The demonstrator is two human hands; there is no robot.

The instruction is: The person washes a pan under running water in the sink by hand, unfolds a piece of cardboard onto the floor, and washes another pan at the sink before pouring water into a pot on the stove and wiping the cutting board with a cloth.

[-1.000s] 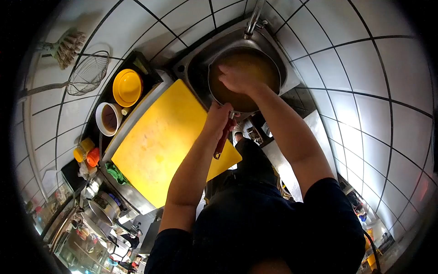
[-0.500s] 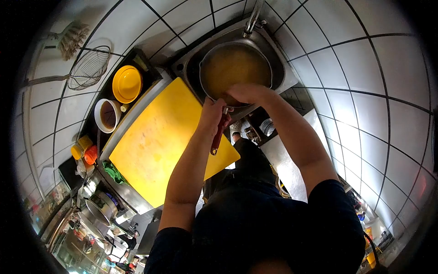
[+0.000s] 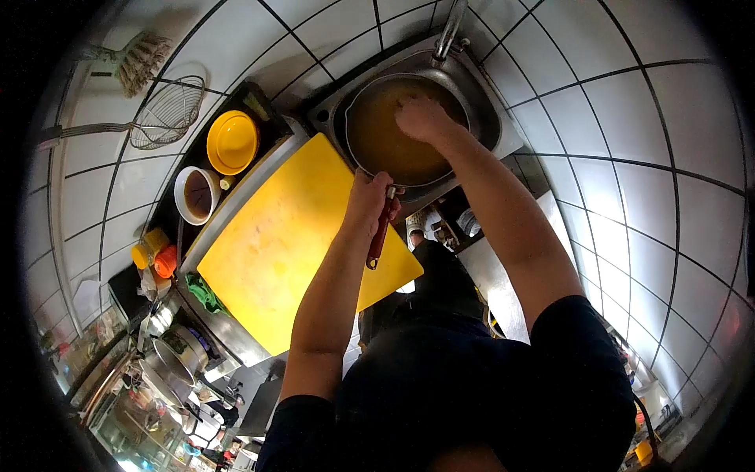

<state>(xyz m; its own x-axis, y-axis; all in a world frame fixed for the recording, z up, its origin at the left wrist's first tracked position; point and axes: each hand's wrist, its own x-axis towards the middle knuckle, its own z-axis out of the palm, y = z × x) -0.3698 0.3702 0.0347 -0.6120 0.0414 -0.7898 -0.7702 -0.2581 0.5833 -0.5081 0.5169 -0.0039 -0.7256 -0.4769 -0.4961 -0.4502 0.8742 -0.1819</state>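
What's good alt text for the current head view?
A person's right hand dips into a pan of brownish liquid at a metal sink; the left hand grips the pan's red handle. A yellow cutting board lies alongside.

Yellow cutting board [image 3: 267, 252], green cloth [image 3: 204, 293] at its edge. Yellow bowl [image 3: 233, 141] beside white bowl [image 3: 180, 198] of brown liquid [image 3: 198, 195]. Wire skimmer [image 3: 167, 114], brush [image 3: 141, 64] along tiled wall [image 3: 90, 187].

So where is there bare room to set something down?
The yellow cutting board is bare between the crumpled green cloth and the left forearm. Crowded: the grey metal sink, mostly filled by the red-handled round pan, with the right hand inside.
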